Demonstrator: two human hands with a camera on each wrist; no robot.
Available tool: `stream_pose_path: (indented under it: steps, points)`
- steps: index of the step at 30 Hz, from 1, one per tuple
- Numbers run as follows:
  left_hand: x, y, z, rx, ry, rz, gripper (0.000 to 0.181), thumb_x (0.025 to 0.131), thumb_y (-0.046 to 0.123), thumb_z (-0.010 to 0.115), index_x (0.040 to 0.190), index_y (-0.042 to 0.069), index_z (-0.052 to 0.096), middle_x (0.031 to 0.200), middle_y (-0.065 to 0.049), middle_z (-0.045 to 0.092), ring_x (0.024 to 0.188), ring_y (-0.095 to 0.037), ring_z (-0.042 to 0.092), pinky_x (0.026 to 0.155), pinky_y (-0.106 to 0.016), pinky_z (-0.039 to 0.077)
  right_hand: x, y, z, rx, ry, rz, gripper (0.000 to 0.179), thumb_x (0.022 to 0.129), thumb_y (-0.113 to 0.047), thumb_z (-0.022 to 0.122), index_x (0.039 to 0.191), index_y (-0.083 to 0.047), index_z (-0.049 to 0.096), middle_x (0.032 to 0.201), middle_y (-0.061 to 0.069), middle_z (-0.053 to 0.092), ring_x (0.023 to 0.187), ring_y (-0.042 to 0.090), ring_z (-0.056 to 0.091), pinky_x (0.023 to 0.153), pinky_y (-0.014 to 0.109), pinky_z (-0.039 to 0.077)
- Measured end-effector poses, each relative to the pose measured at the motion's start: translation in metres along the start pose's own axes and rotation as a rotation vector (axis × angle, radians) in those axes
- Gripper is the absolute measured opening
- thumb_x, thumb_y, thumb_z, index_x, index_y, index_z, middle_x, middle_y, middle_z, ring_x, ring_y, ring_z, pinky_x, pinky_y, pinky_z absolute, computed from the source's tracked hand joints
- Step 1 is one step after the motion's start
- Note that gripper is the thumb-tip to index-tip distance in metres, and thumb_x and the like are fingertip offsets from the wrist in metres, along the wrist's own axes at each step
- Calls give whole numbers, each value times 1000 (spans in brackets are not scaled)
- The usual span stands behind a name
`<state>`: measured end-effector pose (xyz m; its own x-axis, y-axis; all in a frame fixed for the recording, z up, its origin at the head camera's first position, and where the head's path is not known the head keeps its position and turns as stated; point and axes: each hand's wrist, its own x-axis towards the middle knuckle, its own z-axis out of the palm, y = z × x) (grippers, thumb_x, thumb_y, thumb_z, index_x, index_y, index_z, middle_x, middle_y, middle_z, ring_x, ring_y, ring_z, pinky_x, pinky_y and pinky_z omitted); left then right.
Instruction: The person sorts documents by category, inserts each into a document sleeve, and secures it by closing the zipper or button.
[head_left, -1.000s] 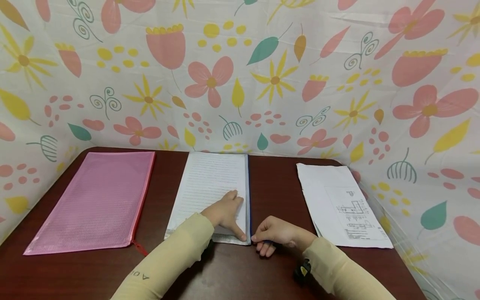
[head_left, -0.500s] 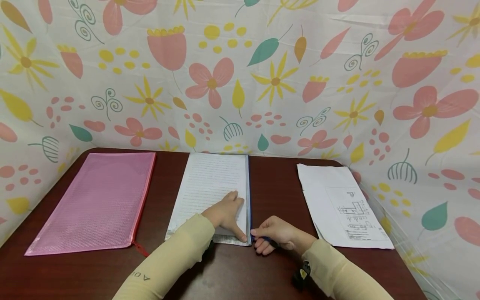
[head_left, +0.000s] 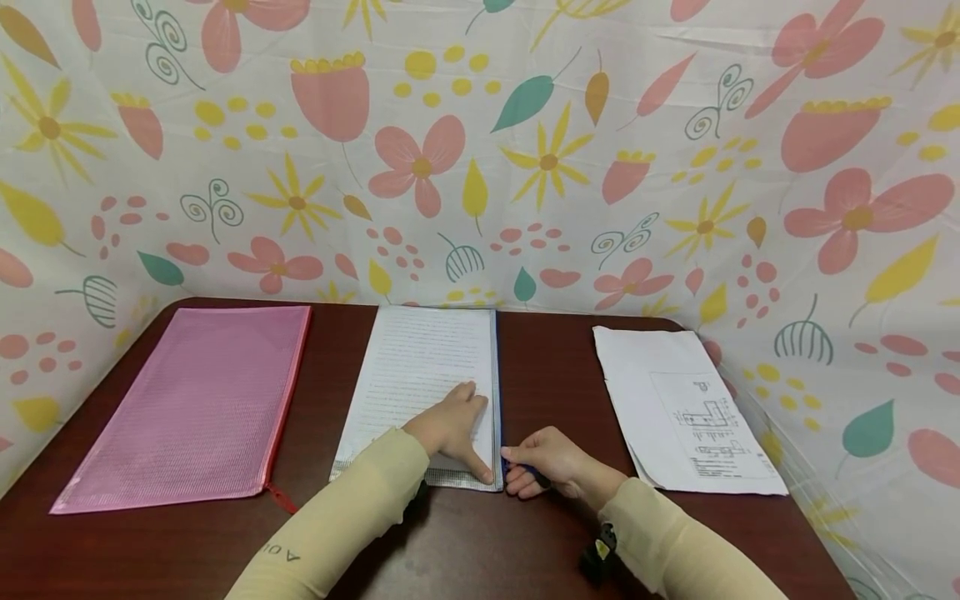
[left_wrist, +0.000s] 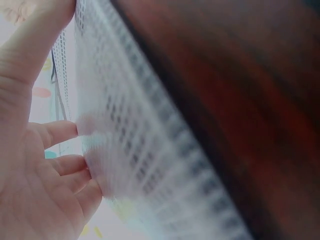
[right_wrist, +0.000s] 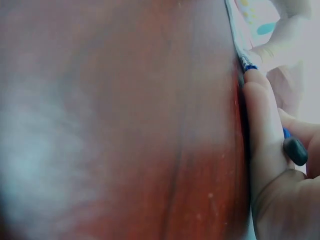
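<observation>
A clear mesh zip pouch [head_left: 416,358] with a blue zipper along its right edge lies mid-table, a sheet of printed text showing through it. My left hand [head_left: 452,423] rests on the pouch with fingers spread, thumb near its lower right corner. In the left wrist view, the fingertips [left_wrist: 91,192] touch the mesh surface. My right hand [head_left: 553,463], at the lower part of the blue edge, pinches the zipper pull [head_left: 536,476]. The right wrist view shows the pull's dark tip [right_wrist: 296,151] sticking out between the fingers. The slider itself is hidden by the fingertips.
On the left lies a pink mesh zip pouch [head_left: 195,400] with a red zipper and a red pull [head_left: 281,498]. White papers [head_left: 675,400] with a printed drawing lie on the right. A flowered curtain [head_left: 480,150] stands behind the dark wooden table [head_left: 450,550].
My right hand has moved a little away from me, up along the pouch's blue edge, still pinching the pull. My left hand and the other things have stayed in place.
</observation>
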<state>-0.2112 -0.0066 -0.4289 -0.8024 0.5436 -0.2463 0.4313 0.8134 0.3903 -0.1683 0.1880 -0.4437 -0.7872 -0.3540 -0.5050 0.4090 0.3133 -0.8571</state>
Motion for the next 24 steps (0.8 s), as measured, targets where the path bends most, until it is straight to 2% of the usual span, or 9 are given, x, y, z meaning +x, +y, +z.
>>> stream_pose_path:
  steps: [12, 24]
  points:
    - [0, 0, 1, -4, 4, -5, 126, 47, 60, 86, 147, 7, 30, 157, -19, 14, 146, -29, 13, 115, -39, 26, 12, -12, -1, -16, 134, -20, 33, 92, -21, 61, 87, 11, 63, 60, 6, 65, 54, 13, 66, 54, 34, 57]
    - [1, -1, 1, -2, -3, -14, 127, 47, 61, 85, 147, 7, 29, 157, -18, 13, 146, -29, 12, 115, -40, 25, 25, -20, -6, -17, 186, -26, 33, 92, -20, 62, 87, 12, 64, 60, 7, 66, 53, 14, 66, 54, 33, 57]
